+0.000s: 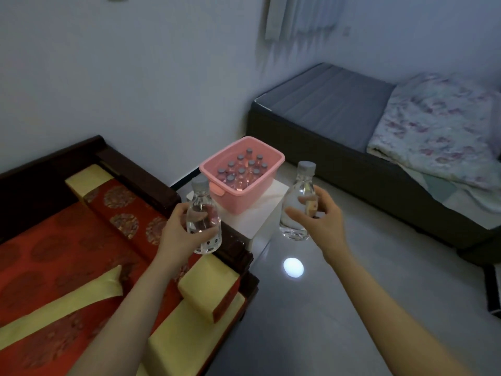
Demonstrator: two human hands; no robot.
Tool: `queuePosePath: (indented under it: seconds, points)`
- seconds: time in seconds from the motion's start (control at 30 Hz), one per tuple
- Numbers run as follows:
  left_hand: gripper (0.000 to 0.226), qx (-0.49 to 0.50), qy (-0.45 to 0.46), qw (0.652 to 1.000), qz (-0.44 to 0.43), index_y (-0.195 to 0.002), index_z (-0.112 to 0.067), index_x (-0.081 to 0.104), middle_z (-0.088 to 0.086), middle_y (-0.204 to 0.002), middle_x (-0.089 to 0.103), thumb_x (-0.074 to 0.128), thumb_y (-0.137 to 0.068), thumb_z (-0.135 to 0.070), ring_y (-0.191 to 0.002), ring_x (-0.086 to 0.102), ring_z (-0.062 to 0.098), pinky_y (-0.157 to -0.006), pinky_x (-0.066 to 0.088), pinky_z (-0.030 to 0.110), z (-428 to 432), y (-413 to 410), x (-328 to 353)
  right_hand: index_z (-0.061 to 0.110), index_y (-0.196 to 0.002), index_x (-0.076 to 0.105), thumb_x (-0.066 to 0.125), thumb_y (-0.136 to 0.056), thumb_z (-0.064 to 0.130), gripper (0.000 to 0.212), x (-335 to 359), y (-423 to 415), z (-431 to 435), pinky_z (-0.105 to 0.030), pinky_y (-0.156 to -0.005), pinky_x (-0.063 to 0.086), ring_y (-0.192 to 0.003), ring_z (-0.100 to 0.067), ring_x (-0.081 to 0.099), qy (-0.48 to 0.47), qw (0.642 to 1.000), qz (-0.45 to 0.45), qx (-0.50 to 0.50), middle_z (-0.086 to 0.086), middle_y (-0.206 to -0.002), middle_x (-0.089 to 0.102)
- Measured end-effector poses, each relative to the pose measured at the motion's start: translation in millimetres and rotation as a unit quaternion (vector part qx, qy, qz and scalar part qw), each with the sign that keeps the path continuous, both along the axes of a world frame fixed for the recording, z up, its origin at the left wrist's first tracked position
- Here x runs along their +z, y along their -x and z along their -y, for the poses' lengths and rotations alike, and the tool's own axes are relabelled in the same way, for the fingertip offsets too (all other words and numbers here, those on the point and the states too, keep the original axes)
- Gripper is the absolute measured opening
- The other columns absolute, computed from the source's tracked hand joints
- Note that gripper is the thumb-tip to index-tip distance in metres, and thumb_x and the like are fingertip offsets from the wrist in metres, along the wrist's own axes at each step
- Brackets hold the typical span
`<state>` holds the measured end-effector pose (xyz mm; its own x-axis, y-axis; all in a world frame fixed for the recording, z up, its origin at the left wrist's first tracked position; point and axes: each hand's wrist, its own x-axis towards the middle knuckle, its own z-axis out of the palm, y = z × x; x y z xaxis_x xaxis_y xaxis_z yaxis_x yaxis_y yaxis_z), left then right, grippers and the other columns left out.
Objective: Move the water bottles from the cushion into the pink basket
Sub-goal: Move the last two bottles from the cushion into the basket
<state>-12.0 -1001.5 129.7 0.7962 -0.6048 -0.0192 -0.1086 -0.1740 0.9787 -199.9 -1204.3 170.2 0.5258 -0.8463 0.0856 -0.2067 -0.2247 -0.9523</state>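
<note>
two bottles upright for drop-in: i see left hand (177,234) grasping left bottle (203,221), right hand (322,221) grasping right bottle (298,204), both short of the frame-centre pink basket (241,196).

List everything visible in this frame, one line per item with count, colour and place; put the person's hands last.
Pink basket: one, pink, on the white stand ahead, between sofa and bed.
Bottles in basket: about eleven, clear with grey caps, standing upright inside.
Held bottles: two, clear with grey caps; one in the left hand, one in the right.
White stand: one, white, under the basket.
Sofa cushion: one, red with yellow trim, lower left on a dark wooden frame.
Bed: one, grey mattress on a dark base, right.
Quilt: one, pale floral, on the bed.
Curtain: one, white, top.
Left hand: gripping its bottle.
Right hand: gripping its bottle.
</note>
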Motion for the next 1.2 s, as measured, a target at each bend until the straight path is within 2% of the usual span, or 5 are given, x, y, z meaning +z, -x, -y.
queuePosePath:
  seconds: [0.27, 0.53, 0.67, 1.03, 1.2]
  points:
    - [0.062, 0.043, -0.029, 0.999, -0.002, -0.107, -0.032, 0.053, -0.007, -0.105, 0.066, 0.089, -0.058, -0.020, -0.094, 0.065, 0.012, -0.080, 0.053, 0.034, 101, -39, -4, 0.044, -0.110, 0.056, 0.084, -0.065, 0.024, 0.056, -16, -44, 129, -0.034, -0.082, 0.054, -0.101, -0.015, 0.063, -0.010, 0.998, -0.013, 0.063, 0.009, -0.110, 0.065]
    - [0.063, 0.173, -0.064, 0.983, -0.019, -0.110, -0.024, 0.046, -0.010, -0.104, 0.061, 0.085, -0.061, -0.014, -0.101, 0.061, 0.016, -0.089, 0.051, 0.039, 210, -60, -21, 0.030, -0.119, 0.054, 0.086, -0.062, 0.021, 0.066, -37, -118, 273, -0.040, -0.083, 0.056, -0.100, -0.018, 0.063, -0.039, 0.978, -0.049, 0.198, 0.005, -0.111, 0.063]
    - [0.067, 0.203, -0.070, 0.975, -0.047, -0.118, -0.022, 0.041, -0.007, -0.110, 0.059, 0.082, -0.066, -0.010, -0.104, 0.059, 0.014, -0.094, 0.049, 0.041, 256, -67, -31, 0.028, -0.118, 0.053, 0.087, -0.061, 0.020, 0.068, -49, -151, 320, -0.029, -0.076, 0.052, -0.099, -0.012, 0.061, -0.038, 0.970, -0.064, 0.230, 0.007, -0.113, 0.062]
    - [0.071, 0.228, -0.075, 0.968, -0.078, -0.120, -0.029, 0.044, -0.001, -0.114, 0.063, 0.080, -0.060, -0.013, -0.107, 0.061, 0.018, -0.092, 0.051, 0.040, 319, -132, -70, 0.029, -0.101, 0.054, 0.087, -0.057, 0.004, 0.061, -93, -266, 380, -0.025, -0.074, 0.054, -0.086, -0.005, 0.068, -0.073, 0.949, -0.070, 0.300, 0.006, -0.097, 0.069]
    - [0.070, 0.254, -0.069, 0.961, -0.080, -0.124, -0.030, 0.044, -0.009, -0.112, 0.063, 0.082, -0.068, -0.010, -0.103, 0.062, 0.010, -0.086, 0.053, 0.031, 342, -163, -76, 0.033, -0.099, 0.056, 0.086, -0.057, 0.000, 0.061, -112, -315, 396, -0.035, -0.081, 0.055, -0.085, -0.006, 0.068, -0.098, 0.932, -0.101, 0.334, 0.008, -0.096, 0.070]
